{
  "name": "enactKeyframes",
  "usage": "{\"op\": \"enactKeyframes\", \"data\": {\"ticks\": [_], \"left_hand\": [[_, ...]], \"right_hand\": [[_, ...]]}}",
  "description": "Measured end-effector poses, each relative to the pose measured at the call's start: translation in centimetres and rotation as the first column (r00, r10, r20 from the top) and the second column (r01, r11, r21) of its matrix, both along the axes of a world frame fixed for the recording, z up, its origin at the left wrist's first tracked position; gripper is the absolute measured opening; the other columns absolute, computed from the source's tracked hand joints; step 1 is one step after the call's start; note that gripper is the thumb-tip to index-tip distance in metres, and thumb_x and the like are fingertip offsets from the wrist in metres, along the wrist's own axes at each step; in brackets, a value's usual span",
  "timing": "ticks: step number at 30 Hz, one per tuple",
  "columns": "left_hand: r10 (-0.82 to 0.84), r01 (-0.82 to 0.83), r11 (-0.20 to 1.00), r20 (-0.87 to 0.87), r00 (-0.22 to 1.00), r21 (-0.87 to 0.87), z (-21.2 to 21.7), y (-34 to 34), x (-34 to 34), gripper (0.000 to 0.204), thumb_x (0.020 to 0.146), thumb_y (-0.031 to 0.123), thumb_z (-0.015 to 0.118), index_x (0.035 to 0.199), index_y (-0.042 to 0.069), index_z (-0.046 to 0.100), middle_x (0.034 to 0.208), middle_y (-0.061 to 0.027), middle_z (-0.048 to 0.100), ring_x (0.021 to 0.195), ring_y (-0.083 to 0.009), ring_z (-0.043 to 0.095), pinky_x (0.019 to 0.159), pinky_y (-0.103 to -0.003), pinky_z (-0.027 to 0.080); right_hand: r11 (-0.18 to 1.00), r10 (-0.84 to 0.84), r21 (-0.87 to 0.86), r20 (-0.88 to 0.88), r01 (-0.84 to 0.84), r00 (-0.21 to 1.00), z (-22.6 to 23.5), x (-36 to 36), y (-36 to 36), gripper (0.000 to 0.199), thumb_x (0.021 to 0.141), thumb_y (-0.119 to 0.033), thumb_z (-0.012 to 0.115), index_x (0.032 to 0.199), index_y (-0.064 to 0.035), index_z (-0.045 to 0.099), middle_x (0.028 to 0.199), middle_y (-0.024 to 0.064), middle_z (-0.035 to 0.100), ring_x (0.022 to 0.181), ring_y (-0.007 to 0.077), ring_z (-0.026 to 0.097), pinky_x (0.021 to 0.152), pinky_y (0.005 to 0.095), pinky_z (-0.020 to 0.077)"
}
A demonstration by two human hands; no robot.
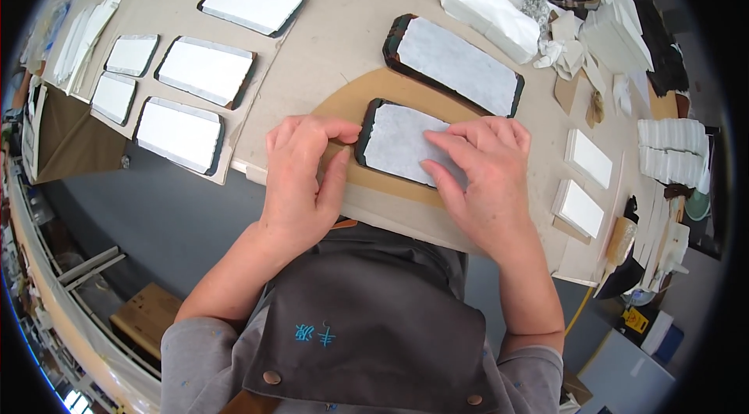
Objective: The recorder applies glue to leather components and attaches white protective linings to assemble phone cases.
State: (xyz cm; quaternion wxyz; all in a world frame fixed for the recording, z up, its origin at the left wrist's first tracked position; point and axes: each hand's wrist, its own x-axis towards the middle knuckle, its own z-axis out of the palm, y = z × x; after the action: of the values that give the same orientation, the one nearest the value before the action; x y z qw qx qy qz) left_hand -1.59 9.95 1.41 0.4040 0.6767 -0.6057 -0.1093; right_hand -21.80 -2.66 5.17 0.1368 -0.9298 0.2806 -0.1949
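Observation:
In front of me lies a flat rectangular panel (402, 142) with a white facing and dark folded edges. It rests on a tan rounded board (343, 102). My left hand (306, 168) is at the panel's left end, forefinger bent against the dark edge and thumb a little apart from it. The other fingers curl inward. Fingertips and thumb of my right hand (488, 168) rest spread on the white facing near its right end, covering that end. Just beyond lies a larger panel (460, 63) of the same sort, partly on the tan board.
Several similar white-faced panels (207, 71) lie at the left of the table (312, 47). White strips (86, 35) are at far left. A white wrapped block (490, 12) stands at the back right, near scraps. Two small white stacks (589, 158) lie near the right edge.

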Motion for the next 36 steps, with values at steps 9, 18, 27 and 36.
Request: {"op": "enactKeyframes", "data": {"ticks": [9,18,27,36], "left_hand": [[-0.086,0.110,0.990,0.237,0.968,-0.091,0.7,-0.3,-1.1,0.026,0.077,0.006,0.075,0.102,0.014,0.077,0.105,-0.0012,0.062,0.101,-0.0259,0.053,0.093,-0.041,0.033],[-0.049,0.051,0.999,0.325,0.945,0.003,0.5,-2.4,-1.2,0.028,0.081,0.008,0.073,0.108,0.014,0.078,0.107,-0.0070,0.058,0.107,-0.0282,0.050,0.096,-0.043,0.032],[-0.007,0.011,1.000,0.306,0.952,-0.014,1.2,-4.1,-0.7,0.031,0.084,0.003,0.069,0.114,0.010,0.074,0.111,-0.0094,0.058,0.106,-0.0309,0.051,0.094,-0.044,0.036],[-0.327,0.328,0.943,-0.030,0.944,0.057,2.3,-5.8,-5.7,0.022,0.086,-0.004,0.066,0.107,0.002,0.067,0.107,-0.0138,0.063,0.096,-0.0335,0.061,0.081,-0.041,0.050]], "right_hand": [[0.999,-0.016,0.028,-0.012,0.016,1.000,-0.2,0.0,0.3,0.034,0.075,-0.013,0.081,0.109,-0.0117,0.075,0.097,0.0026,0.064,0.097,0.0247,0.058,0.096,0.0436,0.0371],[0.999,-0.030,0.024,-0.026,0.031,0.999,-0.5,0.0,0.4,0.037,0.076,-0.015,0.081,0.112,-0.0123,0.074,0.099,0.0021,0.063,0.098,0.0230,0.058,0.098,0.0441,0.0372],[0.997,-0.050,0.054,-0.045,0.052,0.998,0.0,-0.3,0.2,0.040,0.075,-0.015,0.081,0.113,-0.0107,0.073,0.098,0.0028,0.063,0.100,0.0246,0.057,0.099,0.0456,0.0377],[0.963,-0.217,0.206,0.219,0.173,0.951,0.9,-5.3,-2.0,0.040,0.078,-0.003,0.076,0.116,-0.0054,0.067,0.110,0.0075,0.069,0.102,0.0253,0.062,0.095,0.0389,0.0468]]}}
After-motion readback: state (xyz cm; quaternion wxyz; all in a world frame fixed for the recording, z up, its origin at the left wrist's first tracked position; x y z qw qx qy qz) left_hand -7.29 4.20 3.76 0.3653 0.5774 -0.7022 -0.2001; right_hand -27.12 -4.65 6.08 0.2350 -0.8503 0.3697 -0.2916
